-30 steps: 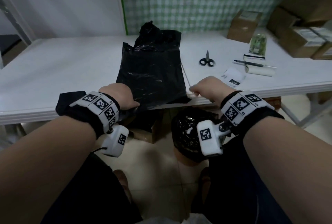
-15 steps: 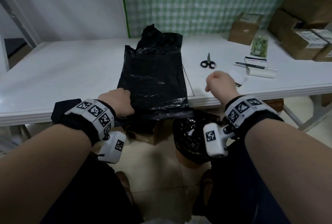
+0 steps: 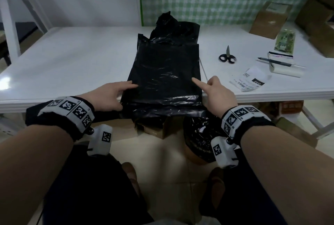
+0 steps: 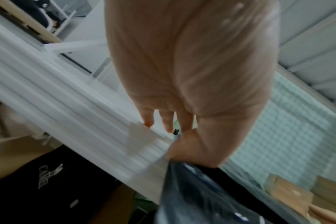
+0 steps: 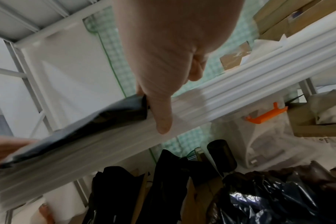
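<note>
The bag [image 3: 164, 73], black plastic, lies flat on the bench [image 3: 72, 58], at the middle of the near edge. Its near end hangs slightly over that edge; its far end is crumpled and stands up.

Left hand [image 3: 108, 96]: placed at the near left corner of the bag, fingers straight and relaxed. The forefinger lies on the bag's left edge and the thumb presses the bag at the bench edge. Nothing is gripped.

Right hand [image 3: 216, 92]: placed at the near right side of the bag. The forefinger is straight and its tip touches the bag's surface – the other fingers are curled in and hold nothing. In the right wrist view the thumb points down across the bench edge, just beside the bag's corner.

Other items on the bench, all right of the bag:
- scissors [image 3: 227, 56], closed, tip pointing far;
- a printed label [image 3: 250, 79], near the right hand;
- a pen [image 3: 278, 62], lying across a paper roll [image 3: 283, 70];
- a box [image 3: 270, 20], at the far right.

Under the bench, below the right wrist, stands a bin [image 3: 200, 138] lined with black plastic.
</note>
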